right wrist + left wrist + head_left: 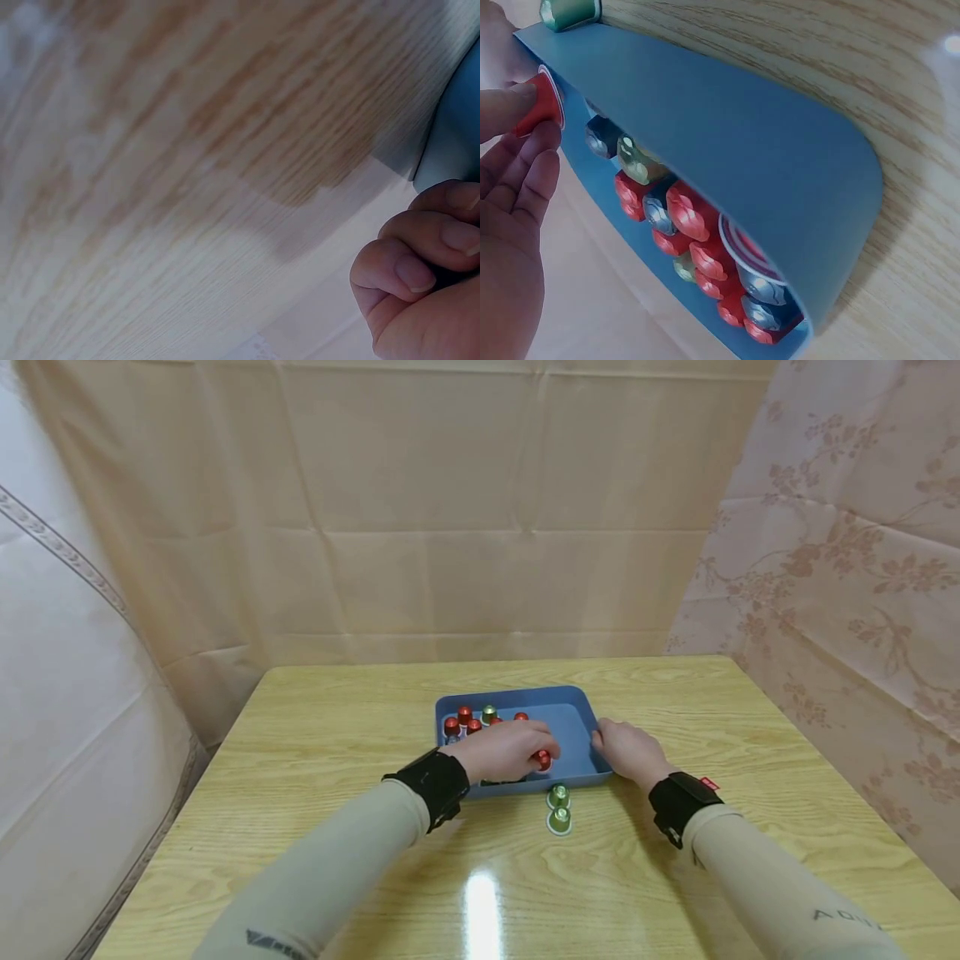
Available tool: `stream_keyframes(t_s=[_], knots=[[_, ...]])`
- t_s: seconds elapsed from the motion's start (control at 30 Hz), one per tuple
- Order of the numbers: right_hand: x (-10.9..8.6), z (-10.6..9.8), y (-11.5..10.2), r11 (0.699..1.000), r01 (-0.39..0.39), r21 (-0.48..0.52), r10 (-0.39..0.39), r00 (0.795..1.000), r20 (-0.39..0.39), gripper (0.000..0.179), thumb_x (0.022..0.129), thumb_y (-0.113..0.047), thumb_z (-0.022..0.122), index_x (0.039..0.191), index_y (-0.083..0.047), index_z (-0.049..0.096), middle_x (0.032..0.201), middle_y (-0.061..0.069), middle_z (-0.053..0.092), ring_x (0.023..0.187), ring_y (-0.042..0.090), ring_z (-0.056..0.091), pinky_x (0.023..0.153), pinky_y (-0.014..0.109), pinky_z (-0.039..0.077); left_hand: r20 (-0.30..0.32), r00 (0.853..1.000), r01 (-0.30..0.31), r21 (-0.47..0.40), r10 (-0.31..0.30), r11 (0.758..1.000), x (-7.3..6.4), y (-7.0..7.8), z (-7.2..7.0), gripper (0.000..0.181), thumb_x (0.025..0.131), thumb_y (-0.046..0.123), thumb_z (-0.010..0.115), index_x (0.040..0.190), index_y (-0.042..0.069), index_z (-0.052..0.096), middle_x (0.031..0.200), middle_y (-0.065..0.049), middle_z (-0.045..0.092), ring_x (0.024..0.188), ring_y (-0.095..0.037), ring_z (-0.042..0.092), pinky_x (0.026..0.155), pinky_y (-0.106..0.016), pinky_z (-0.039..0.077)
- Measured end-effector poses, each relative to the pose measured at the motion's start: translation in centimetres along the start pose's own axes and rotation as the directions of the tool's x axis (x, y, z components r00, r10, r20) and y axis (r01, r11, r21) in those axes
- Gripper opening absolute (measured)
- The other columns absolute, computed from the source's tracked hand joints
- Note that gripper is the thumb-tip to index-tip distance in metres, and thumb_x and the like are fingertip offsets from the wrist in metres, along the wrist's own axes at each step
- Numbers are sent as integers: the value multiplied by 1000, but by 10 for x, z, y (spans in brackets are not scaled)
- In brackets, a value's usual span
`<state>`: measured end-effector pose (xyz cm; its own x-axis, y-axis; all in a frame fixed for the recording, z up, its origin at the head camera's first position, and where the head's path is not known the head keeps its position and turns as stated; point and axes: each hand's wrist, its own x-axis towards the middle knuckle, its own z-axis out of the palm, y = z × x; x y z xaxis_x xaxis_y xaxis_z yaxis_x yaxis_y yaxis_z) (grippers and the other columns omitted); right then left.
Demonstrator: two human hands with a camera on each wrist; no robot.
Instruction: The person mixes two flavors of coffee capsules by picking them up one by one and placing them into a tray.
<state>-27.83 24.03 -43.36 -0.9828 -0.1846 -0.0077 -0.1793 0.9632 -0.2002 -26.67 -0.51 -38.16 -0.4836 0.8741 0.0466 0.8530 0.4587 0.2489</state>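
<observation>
My left hand (pixel 510 752) pinches a red coffee capsule (pixel 546 101) between thumb and fingers, over the blue tray (pixel 573 735). Along the tray's right end, my right hand (pixel 630 750) grips the rim, its fingers curled in the right wrist view. Red, green and dark blue capsules crowd the tray's left part, among them a red capsule (pixel 690 210) and a blue capsule (pixel 765 311). Part of this group is hidden behind my left hand in the head view.
Two green capsules stand on the wooden table (pixel 337 718) in front of the tray, one green capsule (pixel 558 797) close to its near wall and another green capsule (pixel 559 820) nearer me. A beige curtain (pixel 450 527) hangs behind the table.
</observation>
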Motion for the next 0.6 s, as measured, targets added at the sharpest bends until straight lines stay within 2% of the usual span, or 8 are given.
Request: stream_keyframes(t_s=[0.4,0.6], knots=[[-1,-1,-1,1000,6,2,-6,1000,-7,19,100,-18,47,92,-3,55,75,9,56,68,26,53,61,42,45,44,999,-14,25,13,1000,2,-3,5,24,94,11,63,117,15,66,108,4,61,98,-8,55,86,-21,48],[-1,-1,-1,1000,1,9,-1,1000,-8,18,100,-17,47,90,-4,55,74,9,55,67,26,52,60,42,45,72,997,-8,40,6,999,3,-4,5,26,92,12,66,118,15,66,114,0,63,102,-10,57,86,-21,49]])
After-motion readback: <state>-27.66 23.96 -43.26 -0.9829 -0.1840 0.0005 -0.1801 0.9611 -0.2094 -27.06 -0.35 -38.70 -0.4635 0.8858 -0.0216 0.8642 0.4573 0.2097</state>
